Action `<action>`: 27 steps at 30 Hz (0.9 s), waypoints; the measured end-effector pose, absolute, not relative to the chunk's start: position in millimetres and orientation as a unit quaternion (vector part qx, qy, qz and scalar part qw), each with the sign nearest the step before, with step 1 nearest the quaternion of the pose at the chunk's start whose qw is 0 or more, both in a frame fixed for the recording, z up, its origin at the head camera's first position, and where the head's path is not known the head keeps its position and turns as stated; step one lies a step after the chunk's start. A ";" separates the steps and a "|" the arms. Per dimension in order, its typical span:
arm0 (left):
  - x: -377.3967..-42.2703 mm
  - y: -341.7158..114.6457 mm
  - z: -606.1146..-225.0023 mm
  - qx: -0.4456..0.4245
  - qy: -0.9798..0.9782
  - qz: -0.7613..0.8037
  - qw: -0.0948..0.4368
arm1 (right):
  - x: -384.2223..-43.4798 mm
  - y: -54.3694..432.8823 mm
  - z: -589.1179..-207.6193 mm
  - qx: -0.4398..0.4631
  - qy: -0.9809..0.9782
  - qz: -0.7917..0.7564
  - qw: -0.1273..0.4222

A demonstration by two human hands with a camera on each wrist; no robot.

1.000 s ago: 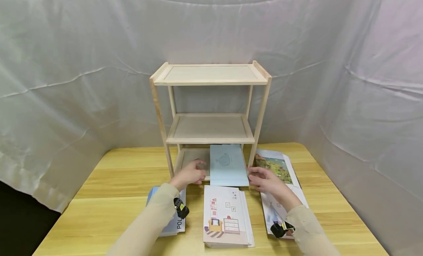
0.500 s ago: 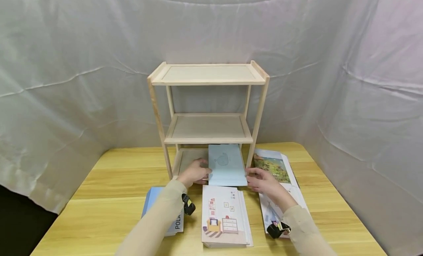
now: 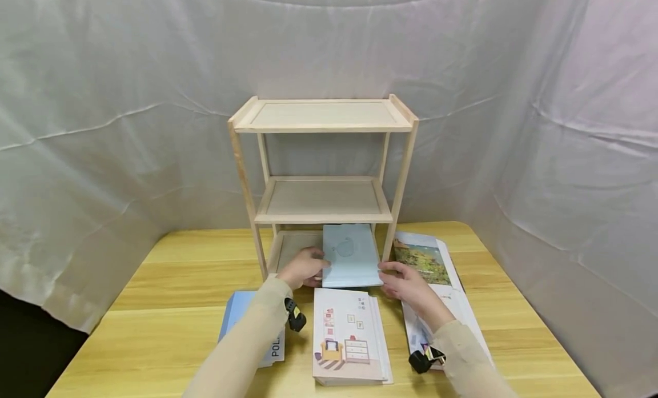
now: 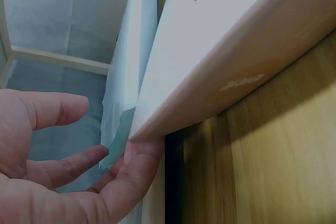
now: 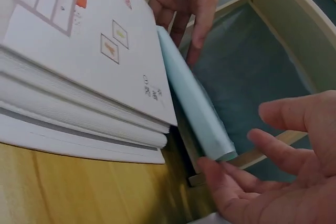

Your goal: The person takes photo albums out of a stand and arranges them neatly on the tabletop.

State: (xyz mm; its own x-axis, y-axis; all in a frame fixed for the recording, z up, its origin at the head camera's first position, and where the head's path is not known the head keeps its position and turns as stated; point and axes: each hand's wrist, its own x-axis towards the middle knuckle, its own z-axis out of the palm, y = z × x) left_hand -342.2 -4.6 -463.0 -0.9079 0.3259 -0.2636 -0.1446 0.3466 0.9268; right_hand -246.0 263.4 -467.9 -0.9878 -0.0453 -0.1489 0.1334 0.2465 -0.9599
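Observation:
A light blue book [image 3: 350, 261] lies on the bottom shelf [image 3: 290, 246] of a wooden rack, its lower end at the shelf's front edge. My left hand [image 3: 303, 266] grips its near left corner. In the left wrist view, fingers [image 4: 97, 156] touch that corner while another digit reaches under it. At the near right corner my right hand [image 3: 408, 284] holds the book, with a fingertip [image 5: 212, 169] against the spine's end in the right wrist view. The upper fingers of both hands stand apart from the book. Just in front lies a stack of white picture books [image 3: 346, 335].
The pale three-tier rack [image 3: 324, 218] stands at the table's back. Blue books [image 3: 236, 312] lie left, partly hidden by my sleeve. A picture book [image 3: 424, 264] with a tree on its cover lies right, under my forearm. Grey cloth [image 3: 324, 61] hangs behind the wooden table [image 3: 154, 329].
My left hand has moved right, onto the light blue book's edge. The book's near end has shifted slightly back. My right hand has stayed at its corner. The view has drifted slightly.

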 end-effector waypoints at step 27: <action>-349.3 -37.0 -449.0 0.011 0.736 0.616 0.282 | -253.5 247.9 -474.1 0.072 0.703 -0.703 0.075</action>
